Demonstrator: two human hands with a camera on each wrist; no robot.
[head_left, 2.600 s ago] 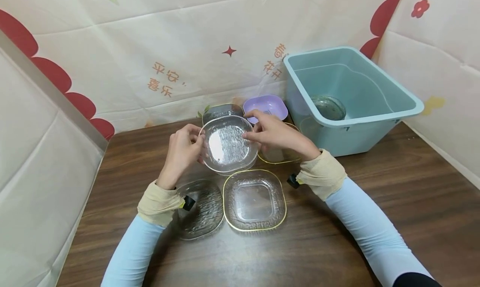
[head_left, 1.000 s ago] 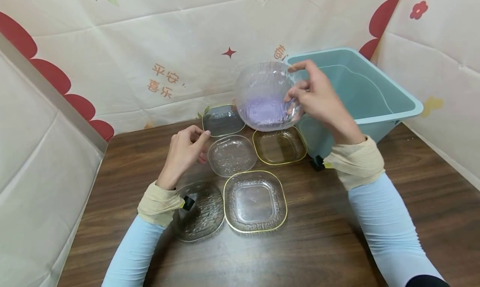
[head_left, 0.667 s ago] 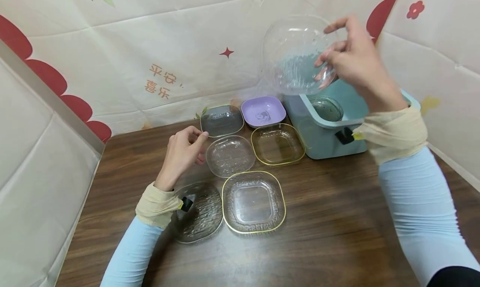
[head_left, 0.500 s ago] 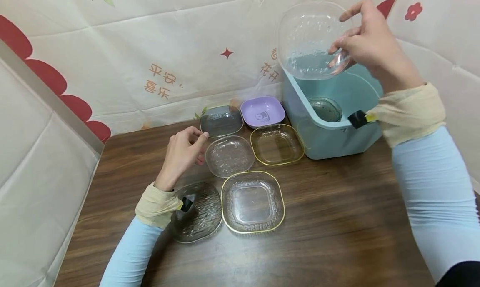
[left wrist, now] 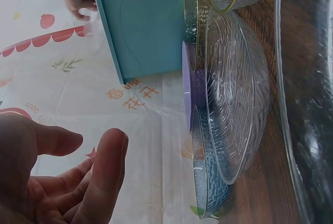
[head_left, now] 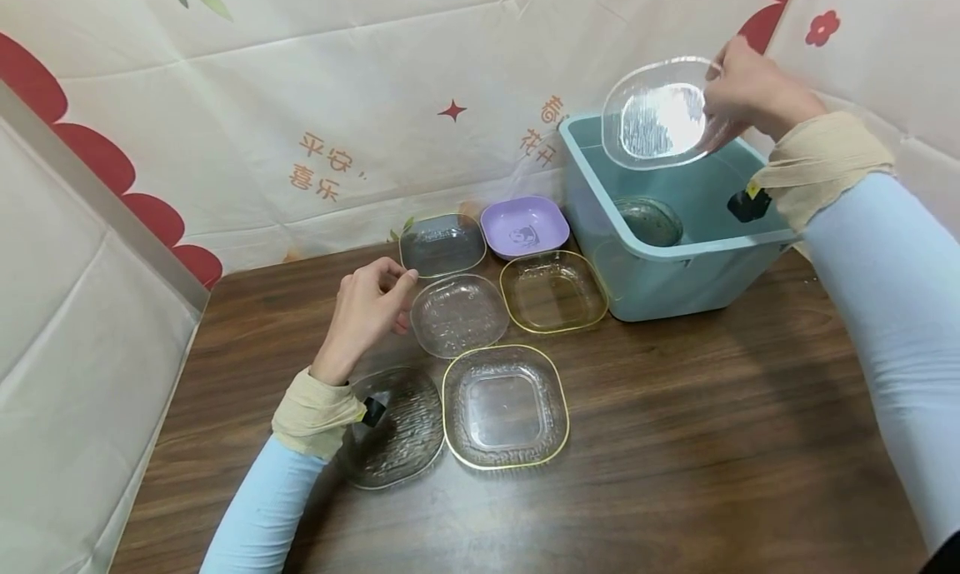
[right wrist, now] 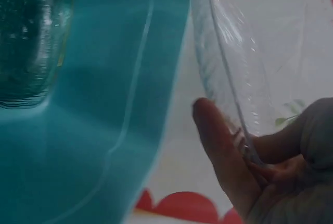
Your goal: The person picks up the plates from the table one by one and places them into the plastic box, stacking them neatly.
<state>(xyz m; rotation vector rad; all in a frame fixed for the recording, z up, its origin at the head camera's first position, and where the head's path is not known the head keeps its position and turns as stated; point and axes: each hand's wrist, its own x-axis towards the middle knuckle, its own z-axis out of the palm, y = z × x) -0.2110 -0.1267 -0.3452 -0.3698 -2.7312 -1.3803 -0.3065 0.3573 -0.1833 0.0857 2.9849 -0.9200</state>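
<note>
Head view: right hand (head_left: pixel 753 91) grips 1 clear dish (head_left: pixel 660 122).

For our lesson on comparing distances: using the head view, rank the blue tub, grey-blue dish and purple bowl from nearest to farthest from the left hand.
1. Grey-blue dish: ahead and right of the left hand.
2. Purple bowl: right of that dish.
3. Blue tub: right of the bowl.

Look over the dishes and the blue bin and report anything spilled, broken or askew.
Nothing stands out. The dishes on the table sit upright, with no spill or crack visible. The raised clear dish tilts, but the right hand holds it, near the blue bin.
</note>
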